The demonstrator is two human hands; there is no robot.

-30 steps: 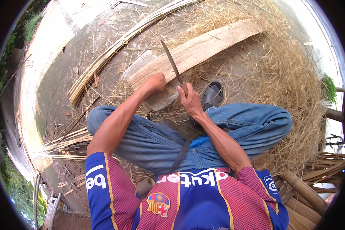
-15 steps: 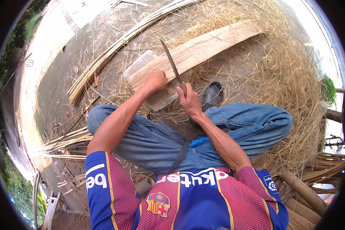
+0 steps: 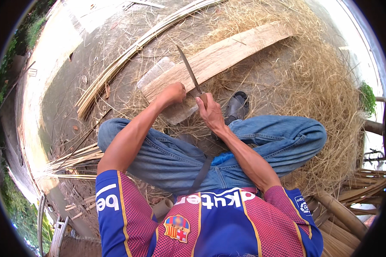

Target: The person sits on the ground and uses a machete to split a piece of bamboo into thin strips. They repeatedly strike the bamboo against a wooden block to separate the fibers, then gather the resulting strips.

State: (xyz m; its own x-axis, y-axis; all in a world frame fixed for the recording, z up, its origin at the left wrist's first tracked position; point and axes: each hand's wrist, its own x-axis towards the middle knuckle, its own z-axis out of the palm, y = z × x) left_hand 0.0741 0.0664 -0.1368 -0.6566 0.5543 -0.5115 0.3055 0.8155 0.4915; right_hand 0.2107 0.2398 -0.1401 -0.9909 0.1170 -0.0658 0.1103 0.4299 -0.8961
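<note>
- Right hand [image 3: 211, 112]: I see the fingers wrapped around the wooden handle of a knife [image 3: 188, 65]; the grip is closed.
- Knife: the long, narrow blade points up and away from the person, tilted toward the left. In my view it crosses the near edge of the board; I cannot tell whether it touches.
- Left hand [image 3: 174, 93]: curled into a narrow fist, left of the knife handle. The fingertips are hidden from me, so I cannot tell whether anything thin is pinched inside.
- Board [image 3: 231, 51]: long, pale and flat, in front of the person. It runs diagonally from beside the left hand to the upper right. Its lower-left end overlaps a pale slab [image 3: 156, 70].
- Markings: I find no readable writing on the knife or board. The red-and-blue shirt [image 3: 227, 222] bears large white lettering across the front and on the left sleeve, a multicoloured crest, and a small white emblem on the right sleeve.
- Ground, left: a bundle of long, thin strips [image 3: 116, 70] lies beyond the left hand.
- Ground, right: a broad heap of straw-coloured shavings [image 3: 321, 103] spreads past the board.
- Person: seated with knees apart in blue jeans [image 3: 278, 132]; one dark shoe [image 3: 238, 105] shows just beside the right hand.
</note>
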